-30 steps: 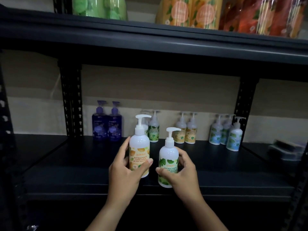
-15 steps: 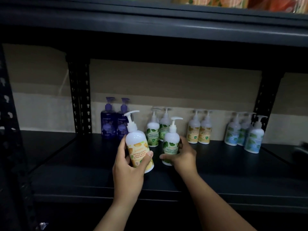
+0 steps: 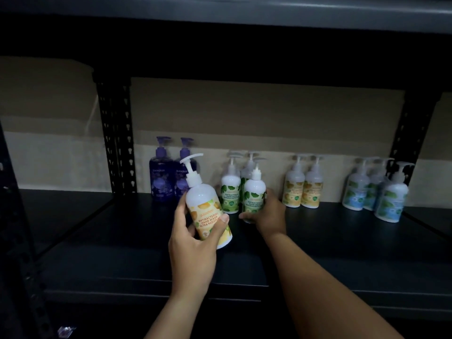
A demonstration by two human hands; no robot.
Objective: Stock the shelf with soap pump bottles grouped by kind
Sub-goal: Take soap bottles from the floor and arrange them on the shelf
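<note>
My left hand (image 3: 193, 243) grips a white pump bottle with an orange-yellow label (image 3: 208, 211), tilted left above the black shelf (image 3: 342, 243). My right hand (image 3: 267, 214) holds a green-label pump bottle (image 3: 254, 194) close in front of two green-label bottles (image 3: 230, 192) at the back. Whether its base touches the shelf is hidden by my hand. Along the back wall also stand two purple bottles (image 3: 160, 172), two orange-label bottles (image 3: 303, 187) and three blue-label bottles (image 3: 376, 189).
Black perforated uprights rise at the back left (image 3: 117, 138) and back right (image 3: 411, 133). The upper shelf's underside (image 3: 220, 11) hangs low overhead. A neighbouring shelf bay (image 3: 61, 211) lies to the left.
My right hand carried the green-label bottle deeper, up to the two green ones at the back. My left hand tilted the orange-label bottle leftward. The view moved in closer.
</note>
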